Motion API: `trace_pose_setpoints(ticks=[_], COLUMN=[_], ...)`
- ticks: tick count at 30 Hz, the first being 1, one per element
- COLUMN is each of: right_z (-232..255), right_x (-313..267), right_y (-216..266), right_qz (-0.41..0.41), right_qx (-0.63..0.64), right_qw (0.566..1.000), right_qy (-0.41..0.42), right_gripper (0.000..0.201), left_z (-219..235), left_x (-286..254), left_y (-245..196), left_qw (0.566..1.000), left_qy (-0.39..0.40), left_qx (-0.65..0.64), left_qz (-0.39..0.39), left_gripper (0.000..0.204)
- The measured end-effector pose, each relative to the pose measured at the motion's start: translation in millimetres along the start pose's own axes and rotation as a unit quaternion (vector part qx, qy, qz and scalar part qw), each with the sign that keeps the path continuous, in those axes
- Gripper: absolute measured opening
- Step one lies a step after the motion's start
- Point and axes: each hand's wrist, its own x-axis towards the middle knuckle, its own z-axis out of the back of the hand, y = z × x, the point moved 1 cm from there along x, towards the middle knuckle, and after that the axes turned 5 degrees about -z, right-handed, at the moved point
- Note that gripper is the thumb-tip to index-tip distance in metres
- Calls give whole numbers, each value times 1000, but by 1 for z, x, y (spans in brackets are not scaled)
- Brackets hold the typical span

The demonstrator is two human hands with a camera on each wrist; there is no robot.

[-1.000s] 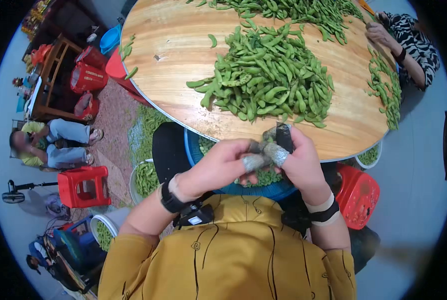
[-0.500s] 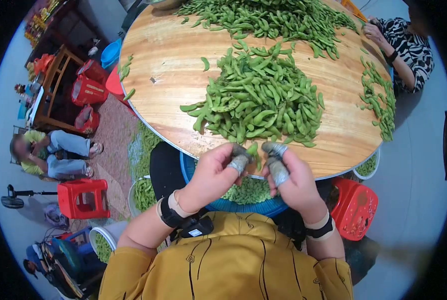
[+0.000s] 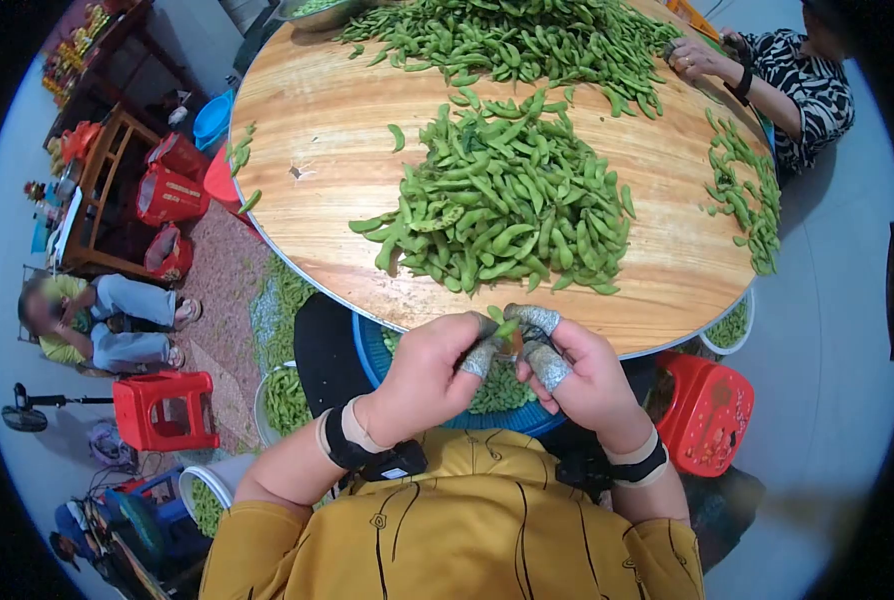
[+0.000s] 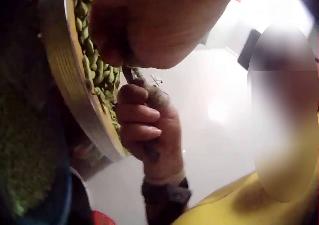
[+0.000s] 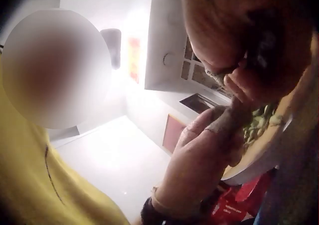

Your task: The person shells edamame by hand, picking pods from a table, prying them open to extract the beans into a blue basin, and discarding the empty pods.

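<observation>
My left hand [image 3: 417,372] pinches a green soybean pod [image 3: 508,327] at the table's near edge, its thumb and fingertip wrapped in grey tape. From the other side my right hand [image 3: 589,372], with silvery tape on thumb and forefinger, pinches at the same pod. Just beyond both hands lies a large heap of soybean pods [image 3: 517,200] on the round wooden table [image 3: 307,220]. Below them, a blue basin [image 3: 370,350] holds shelled green beans [image 3: 502,392]. In the left wrist view the right hand [image 4: 149,117] shows curled fingers; the pod is hidden there.
A second pod heap [image 3: 527,40] and a metal bowl [image 3: 317,15] are at the far side. Another person [image 3: 807,95] works at the right edge, beside scattered pods [image 3: 747,195]. Red stools [image 3: 707,415] and white buckets [image 3: 207,490] stand around; a person sits at left.
The hands parted, showing a pod in the left fingers, then came together around it. The far person's hand has reached over to the back heap. The view has shifted slightly.
</observation>
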Motion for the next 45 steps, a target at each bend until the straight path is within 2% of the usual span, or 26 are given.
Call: trace_pose_setpoints(ticks=[2,6,7,8,9,10,11,12,13,14,15,20,23,25,26,29,32,34,35,36,37,39,40,43,44,45], right_z=[0,-1,-2,-5,-9,-12,-13,-11,-11,-12,-11,-10,-8,-15,-19,-26,-28,-26,-27,-27,-26,-25,-25,-23,-19,-13], right_x=[0,-2,-3,-4,-6,-7,-8,-8,-8,-6,-7,-9,-6,-4,-3,-6,-9,-6,-1,5,11,35,43,46,45,43], right_y=[-2,-9,-11,-13,-15,-16,-19,-21,-23,-25,-26,-23,-26,-24,-24,-35,-26,-22,-17,-10,-3,-4,-4,3,2,-1], right_qz=[-17,-45,-58,-59,13,85,85,181,274,297,296,185,136,159,182,211,246,271,273,278,281,246,205,182,185,176], right_qx=[-4,104,159,159,26,-108,-109,-193,-273,-259,-260,-258,-328,-386,-442,-486,-489,-486,-484,-485,-484,-519,-556,-566,-566,-459], right_qw=[1000,993,984,984,999,990,990,963,920,915,915,948,934,908,877,846,836,831,831,825,814,793,767,772,770,852], right_qy=[7,42,57,57,17,-23,-23,-45,-68,-84,-83,-35,-22,-37,-52,-64,-30,-14,-12,-85,-157,-201,-248,-227,-229,-182], right_gripper=[44,41,39,39,37,34,34,33,31,30,30,18,19,21,23,26,25,25,25,23,22,21,21,21,21,20], left_z=[2,3,6,6,7,5,4,4,4,4,4,3,2,2,2,10,41,75,89,99,104,113,111,84,69,56], left_x=[-2,-7,-8,-10,-13,-17,-19,-21,-22,-22,-24,-33,-33,-30,-33,-35,-57,-76,-88,-110,-116,-129,-124,-84,-75,-59], left_y=[-6,0,-3,-3,3,12,16,16,14,12,11,22,20,14,13,11,7,7,6,13,3,-2,-6,-15,-10,-17], left_qw=[974,985,991,909,909,811,680,679,679,723,762,755,794,868,867,897,901,942,938,901,825,770,814,942,965,975], left_qy=[8,-5,44,88,87,108,123,116,116,124,130,196,204,210,209,215,233,260,270,266,264,162,133,68,73,83], left_qx=[185,111,-117,-335,-335,-515,-672,-659,-660,-601,-539,-527,-466,-333,-334,-259,-210,-24,130,265,410,529,494,311,223,167], left_qz=[-129,-136,51,233,233,255,266,302,301,318,333,337,333,304,306,288,300,213,172,219,286,317,274,108,113,125], left_gripper=[21,14,11,9,9,11,14,17,17,19,22,22,18,16,16,15,18,22,22,21,19,22,24,24,22,25])
